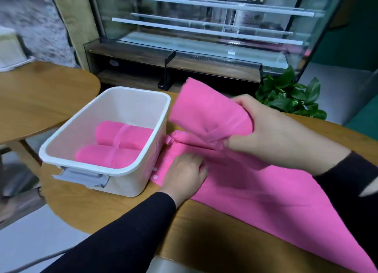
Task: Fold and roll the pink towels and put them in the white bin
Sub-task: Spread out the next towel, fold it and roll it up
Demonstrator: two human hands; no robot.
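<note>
The white bin (pixel 61 144) stands on the wooden table (pixel 114 209) left of centre. Two rolled pink towels (pixel 122 137) lie inside it, each bound by a pink strap. My right hand (pixel 272 135) grips a rolled pink towel (pixel 204 111) and holds it above the table, just right of the bin's rim. A flat pink towel (pixel 266 195) is spread on the table under it, running to the lower right. My left hand (pixel 186 172) rests on the flat towel's left end, beside the bin, fingers curled on the cloth. A strap with a white snap (pixel 155 177) shows at that end.
A glass display case (pixel 204 27) on a dark wooden base stands behind the table. A green leafy plant (pixel 290 97) sits at the table's far right edge. A second round wooden table (pixel 41 97) lies to the left, with a pale container (pixel 10 50) at its back.
</note>
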